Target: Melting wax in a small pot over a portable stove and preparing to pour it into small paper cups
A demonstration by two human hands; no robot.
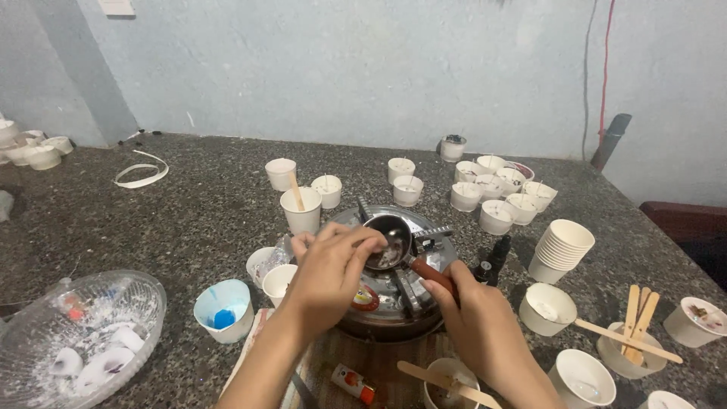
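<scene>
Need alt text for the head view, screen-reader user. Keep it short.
A person's right hand holds the reddish handle of a small metal ladle over a round metal stove, while the left hand reaches its fingers into the bowl. Many white paper cups, wooden sticks and a clear glass bowl crowd the dark speckled counter.

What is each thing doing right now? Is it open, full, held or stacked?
left hand: fingers pinched together over the ladle
right hand: gripping the ladle handle
ladle: held above the stove, whitish bits inside
stove: no flame visible
stack of cups: nested, tilted
blue cup: upright, blue stuff inside
glass bowl: holds white pieces
</scene>
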